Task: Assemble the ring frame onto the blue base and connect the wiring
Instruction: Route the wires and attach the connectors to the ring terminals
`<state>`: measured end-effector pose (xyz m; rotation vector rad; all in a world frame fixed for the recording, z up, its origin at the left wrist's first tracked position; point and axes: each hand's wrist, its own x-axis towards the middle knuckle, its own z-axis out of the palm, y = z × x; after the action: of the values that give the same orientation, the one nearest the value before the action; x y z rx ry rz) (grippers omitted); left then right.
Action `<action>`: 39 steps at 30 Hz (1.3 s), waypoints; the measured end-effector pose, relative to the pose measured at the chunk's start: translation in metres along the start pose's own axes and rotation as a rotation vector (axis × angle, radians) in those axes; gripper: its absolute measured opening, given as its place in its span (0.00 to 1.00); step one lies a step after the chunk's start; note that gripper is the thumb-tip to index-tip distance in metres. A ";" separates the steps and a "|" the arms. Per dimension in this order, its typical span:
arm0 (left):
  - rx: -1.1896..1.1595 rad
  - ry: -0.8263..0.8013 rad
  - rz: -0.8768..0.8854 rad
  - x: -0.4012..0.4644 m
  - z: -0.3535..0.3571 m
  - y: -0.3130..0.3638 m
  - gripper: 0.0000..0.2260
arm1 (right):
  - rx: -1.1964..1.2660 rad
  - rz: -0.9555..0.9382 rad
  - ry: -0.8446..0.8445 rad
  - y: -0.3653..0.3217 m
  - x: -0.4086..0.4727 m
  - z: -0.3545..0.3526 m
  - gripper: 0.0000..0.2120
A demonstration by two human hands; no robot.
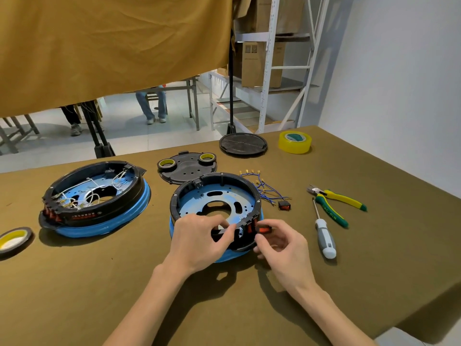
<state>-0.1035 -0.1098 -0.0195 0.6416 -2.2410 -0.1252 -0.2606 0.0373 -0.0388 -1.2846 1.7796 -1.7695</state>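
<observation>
A black ring frame [249, 187] sits on the blue base [224, 196] in the middle of the table. My left hand [199, 236] grips the near rim of the ring, fingers curled over its edge. My right hand [279, 243] pinches a red rocker switch [264, 230] against the ring's near right side, beside another red switch [250, 228] set in the frame. Loose blue wires [264, 188] with yellow terminals lie just right of the ring, and a spare black and red switch [284, 205] lies beside them.
A second wired ring on a blue base [94, 198] stands at the left. Behind are a black cover plate with two tape rolls [187, 168], a black disc [243, 144] and a yellow tape roll [294, 141]. Pliers [334, 199] and a screwdriver [324, 236] lie right; another tape roll [13, 239] far left.
</observation>
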 end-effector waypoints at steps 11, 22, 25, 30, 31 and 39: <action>-0.002 -0.093 -0.005 0.002 -0.004 0.001 0.22 | -0.139 -0.058 0.118 0.005 -0.002 0.002 0.14; -0.023 -0.230 -0.036 0.002 -0.008 0.030 0.24 | -0.301 -0.183 0.110 0.005 -0.003 0.005 0.08; -0.034 -0.268 -0.063 0.005 -0.011 0.033 0.26 | -0.297 -0.175 0.111 0.005 -0.005 0.005 0.08; -0.016 -0.312 -0.069 0.006 -0.013 0.036 0.21 | -0.280 -0.173 0.125 0.001 -0.003 0.008 0.07; -0.003 -0.330 -0.066 0.006 -0.012 0.037 0.22 | -0.277 -0.170 0.132 0.000 -0.003 0.008 0.07; 0.056 -0.458 -0.111 0.009 -0.010 0.038 0.24 | -0.261 -0.161 0.118 0.001 -0.008 0.005 0.10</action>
<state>-0.1167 -0.0802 0.0046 0.8344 -2.6531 -0.2899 -0.2530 0.0394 -0.0437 -1.4892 2.0823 -1.7732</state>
